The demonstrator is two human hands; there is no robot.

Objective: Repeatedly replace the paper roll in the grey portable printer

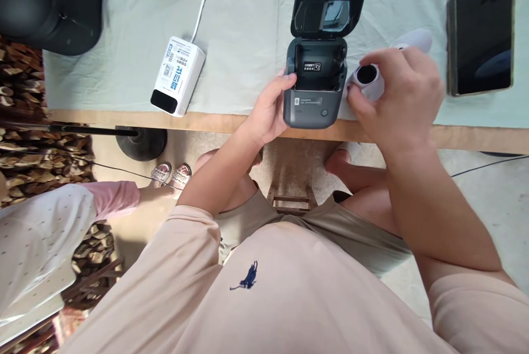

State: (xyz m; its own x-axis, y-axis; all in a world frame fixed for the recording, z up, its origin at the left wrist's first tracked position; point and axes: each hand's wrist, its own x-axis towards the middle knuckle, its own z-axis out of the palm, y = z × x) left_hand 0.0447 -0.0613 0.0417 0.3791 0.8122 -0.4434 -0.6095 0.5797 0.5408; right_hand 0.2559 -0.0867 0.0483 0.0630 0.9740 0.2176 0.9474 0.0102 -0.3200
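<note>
A dark grey label printer point(312, 108) stands at the table's front edge with its lid point(330, 15) swung up and back. Its paper bay shows no roll inside, only a small printed label. My left hand point(268, 103) grips the printer's left side, thumb on the rim of the bay. Just right of the printer, my right hand point(409, 95) pinches a small white paper roll point(375, 89) with a dark hollow core between thumb and fingers. Behind that hand lies a white rounded object point(417, 39), partly hidden, so its kind is unclear.
A white power bank point(177, 75) with a short cable lies left on the pale tablecloth point(243, 28). A dark-screened phone point(481, 37) is at the right. A black padded object point(49, 1) fills the back left corner. Another person point(45, 243) is at the lower left, near stacked firewood.
</note>
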